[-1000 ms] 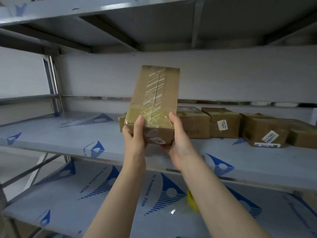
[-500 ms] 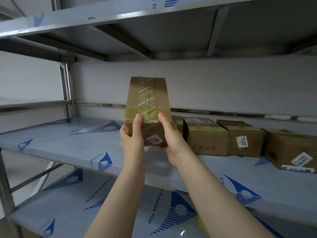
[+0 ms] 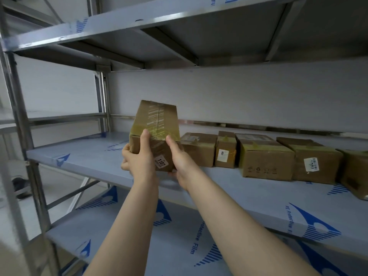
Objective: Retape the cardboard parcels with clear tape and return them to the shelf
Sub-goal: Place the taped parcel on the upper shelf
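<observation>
Steel rack [image 3: 23, 136] against a pale wall [image 3: 239, 92], three levels in view, all covered in grey film with blue logos. Counting cardboard parcels: six total. Five sitting close together in a row along the back right of the middle shelf [image 3: 79, 154]: a plain brown one [image 3: 199, 152] at the left end, then a small narrow one labelled 204 [image 3: 226, 154], a bigger one [image 3: 264, 160] with yellowish tape over the top, another [image 3: 314, 162] with a white sticker, and a fifth [image 3: 356, 176] cut off by the right edge. Sixth parcel [image 3: 157, 126] held in two hands over the front part of that same shelf, just left of the row and partly covering its left end. Tilted with the far end raised, taped top face toward the camera, clear tape shining over the seam, white 1107 label [image 3: 161, 162] on the near end. Left hand [image 3: 137, 160] wrapped round the near-left corner, thumb pressed up the near face, fingers curled round the left side. Right hand [image 3: 182, 162] gripping the near-right corner, one digit laid up along the edge to the tape, the rest tucked underneath. Both hands close together on the one parcel, label between them. Can't tell whether the bottom edge touches the shelf, hidden behind the hands.
</observation>
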